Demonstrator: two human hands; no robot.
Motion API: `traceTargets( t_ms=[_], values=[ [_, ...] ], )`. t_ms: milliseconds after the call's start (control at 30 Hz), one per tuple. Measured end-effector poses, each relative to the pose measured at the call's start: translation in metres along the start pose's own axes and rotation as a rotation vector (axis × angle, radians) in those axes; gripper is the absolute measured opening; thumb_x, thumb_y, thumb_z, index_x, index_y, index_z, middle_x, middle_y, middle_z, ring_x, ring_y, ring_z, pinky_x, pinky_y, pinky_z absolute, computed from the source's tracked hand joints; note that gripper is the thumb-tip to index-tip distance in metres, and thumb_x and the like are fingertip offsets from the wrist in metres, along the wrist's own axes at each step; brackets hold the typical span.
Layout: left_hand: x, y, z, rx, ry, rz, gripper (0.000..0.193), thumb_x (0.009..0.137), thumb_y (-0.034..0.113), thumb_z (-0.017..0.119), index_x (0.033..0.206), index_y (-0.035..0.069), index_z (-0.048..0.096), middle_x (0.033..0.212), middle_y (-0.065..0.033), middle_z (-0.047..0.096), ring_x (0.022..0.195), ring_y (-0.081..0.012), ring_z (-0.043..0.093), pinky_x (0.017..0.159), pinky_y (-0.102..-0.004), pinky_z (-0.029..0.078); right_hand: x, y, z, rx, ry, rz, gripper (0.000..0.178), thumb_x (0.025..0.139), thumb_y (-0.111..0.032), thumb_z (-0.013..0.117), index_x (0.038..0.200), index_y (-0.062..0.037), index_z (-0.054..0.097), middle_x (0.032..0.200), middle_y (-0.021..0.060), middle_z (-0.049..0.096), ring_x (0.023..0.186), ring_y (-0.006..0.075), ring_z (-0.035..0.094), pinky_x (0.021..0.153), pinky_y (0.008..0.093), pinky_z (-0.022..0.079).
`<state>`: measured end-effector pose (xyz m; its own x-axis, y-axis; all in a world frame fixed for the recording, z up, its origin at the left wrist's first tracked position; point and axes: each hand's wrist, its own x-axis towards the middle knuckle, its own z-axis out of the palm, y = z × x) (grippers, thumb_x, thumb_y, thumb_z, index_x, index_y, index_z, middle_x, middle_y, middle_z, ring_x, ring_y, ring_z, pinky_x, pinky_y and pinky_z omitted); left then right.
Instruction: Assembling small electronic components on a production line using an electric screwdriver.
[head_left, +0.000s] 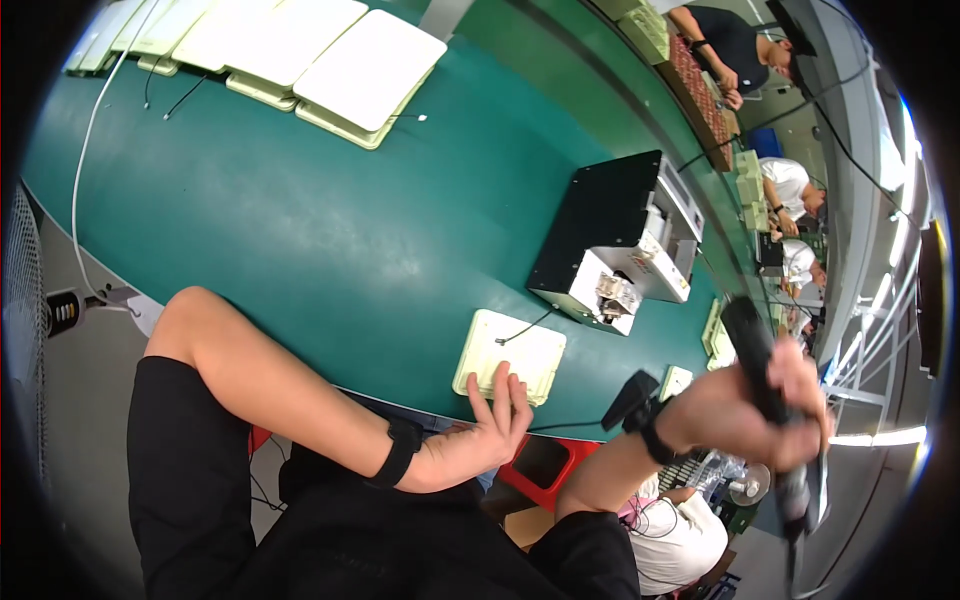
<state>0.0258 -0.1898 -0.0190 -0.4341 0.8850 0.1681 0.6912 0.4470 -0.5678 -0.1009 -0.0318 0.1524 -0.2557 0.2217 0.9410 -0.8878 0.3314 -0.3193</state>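
Note:
Near the table's front edge lies a pale cream plastic panel (535,352) with a short black cable on it. My left hand (490,425) rests at its near edge, fingers spread and touching the panel, gripping nothing. Raised at the right, my right hand (765,425) is wrapped round a black electric screwdriver (752,335), smeared by motion. A wrist strap with a black clip (632,400) is on that arm. Beyond the panel stands a black and silver screw feeder (595,235), its metal mechanism exposed on the near side.
White and cream panels (365,70) with dangling cables line the table's far left. A white cord (90,160) runs along the left. Several co-workers (740,60) sit along the right; another person in white (680,535) is close behind my right arm, near a red stool (550,470).

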Motion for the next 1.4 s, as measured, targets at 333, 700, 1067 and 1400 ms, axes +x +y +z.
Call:
traceTargets(
  t_ms=[333, 700, 1067, 1400],
  values=[
    [-0.001, -0.005, 0.001, -0.018, 0.019, 0.012, 0.044, 0.091, 0.016, 0.054, 0.125, -0.010, 0.065, 0.114, -0.0241, 0.066, 0.110, -0.0484, 0.069, 0.072, -0.0505, 0.065, -0.017, -0.023, -0.015, 0.168, -0.015, 0.393, 0.014, 0.099, -0.026, 0.058, 0.102, -0.0126, 0.053, 0.070, 0.0014, 0.046, 0.057, 0.0131, 0.045, 0.053, 0.0280, 0.039],
    [0.001, -0.003, 0.000, -0.035, -0.006, -0.009, 0.047, 0.091, 0.016, 0.055, 0.128, -0.009, 0.064, 0.114, -0.0241, 0.066, 0.109, -0.0484, 0.069, 0.072, -0.0524, 0.065, -0.044, -0.014, -0.014, 0.089, -0.041, 0.592, 0.018, 0.101, -0.026, 0.056, 0.107, -0.0096, 0.052, 0.069, 0.0018, 0.045, 0.048, 0.0120, 0.040, 0.047, 0.0280, 0.036],
    [-0.001, -0.004, -0.005, -0.132, -0.051, 0.045, 0.029, 0.065, 0.009, 0.056, 0.085, -0.007, 0.071, 0.096, -0.0172, 0.063, 0.105, -0.0453, 0.071, 0.070, -0.0526, 0.067, -0.088, -0.047, 0.022, 0.599, -0.534, 0.786, 0.037, 0.096, -0.025, 0.070, 0.113, -0.0096, 0.040, 0.072, 0.0080, 0.053, 0.052, 0.0197, 0.051, 0.048, 0.0347, 0.046],
    [-0.001, 0.002, -0.001, -0.106, 0.009, -0.020, 0.020, 0.062, 0.012, 0.058, 0.070, -0.004, 0.064, 0.078, -0.0109, 0.055, 0.081, -0.0328, 0.067, 0.068, -0.0518, 0.068, -0.097, -0.046, 0.021, 0.637, -0.562, 0.848, 0.039, 0.094, -0.022, 0.073, 0.111, -0.0095, 0.040, 0.074, 0.0096, 0.056, 0.055, 0.0221, 0.055, 0.051, 0.0396, 0.048]
  ],
)
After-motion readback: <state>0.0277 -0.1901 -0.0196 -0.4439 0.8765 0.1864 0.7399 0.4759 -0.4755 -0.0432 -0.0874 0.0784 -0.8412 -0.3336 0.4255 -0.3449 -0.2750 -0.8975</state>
